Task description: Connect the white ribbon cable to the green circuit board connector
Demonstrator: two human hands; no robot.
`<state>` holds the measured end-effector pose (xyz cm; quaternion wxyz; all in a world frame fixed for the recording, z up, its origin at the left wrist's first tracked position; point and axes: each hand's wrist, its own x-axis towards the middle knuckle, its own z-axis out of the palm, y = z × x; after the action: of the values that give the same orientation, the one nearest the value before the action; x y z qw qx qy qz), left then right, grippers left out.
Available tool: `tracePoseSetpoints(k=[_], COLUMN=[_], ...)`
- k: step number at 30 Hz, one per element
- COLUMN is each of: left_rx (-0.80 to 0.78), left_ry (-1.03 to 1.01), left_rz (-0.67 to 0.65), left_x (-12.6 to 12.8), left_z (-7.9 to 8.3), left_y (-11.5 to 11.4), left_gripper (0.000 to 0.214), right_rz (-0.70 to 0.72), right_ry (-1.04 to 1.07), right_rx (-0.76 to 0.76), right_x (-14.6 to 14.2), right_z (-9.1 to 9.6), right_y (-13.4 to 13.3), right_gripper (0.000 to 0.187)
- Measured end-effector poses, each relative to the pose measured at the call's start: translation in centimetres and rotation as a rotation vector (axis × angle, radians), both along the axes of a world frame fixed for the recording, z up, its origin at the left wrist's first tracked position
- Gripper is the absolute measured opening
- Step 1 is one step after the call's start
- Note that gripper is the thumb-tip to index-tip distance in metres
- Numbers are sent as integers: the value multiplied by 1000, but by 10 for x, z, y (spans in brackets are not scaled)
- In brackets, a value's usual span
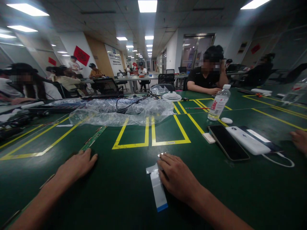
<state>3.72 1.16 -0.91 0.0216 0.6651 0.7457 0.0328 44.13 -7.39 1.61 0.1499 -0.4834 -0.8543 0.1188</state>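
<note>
My left hand [78,164] lies palm down on the left, its thumb spread away and its fingertips on a long narrow green circuit board [94,138]. The board runs up and away past the fingers; pieces of similar edge show beside my left forearm, which hides the rest. My right hand [176,174] is bent over a white flat ribbon cable [158,190], with its fingers together on the cable's upper end. The blue-tipped end of the cable points towards me on the green table [115,198]. The fingers hide part of the cable's upper end.
Crumpled clear plastic wrap [148,110] and black cables lie ahead, beside a white round fan grille [172,96]. On the right are a black phone [229,142], a white power bank [248,139] and a bottle [218,103]. A person [208,73] sits across the table.
</note>
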Motion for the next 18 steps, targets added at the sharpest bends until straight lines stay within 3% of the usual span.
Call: tracePoseSetpoints(k=[5, 18], left_rx=[-109, -141], left_ry=[31, -8], left_rz=[-11, -229], left_x=[11, 60], left_z=[3, 24], left_y=[0, -17], left_gripper=[56, 67], right_rz=[2, 0], right_ry=[-1, 7], right_rx=[-11, -2], right_x=[0, 0], right_z=[0, -2], right_y=[0, 0], right_gripper=[39, 40])
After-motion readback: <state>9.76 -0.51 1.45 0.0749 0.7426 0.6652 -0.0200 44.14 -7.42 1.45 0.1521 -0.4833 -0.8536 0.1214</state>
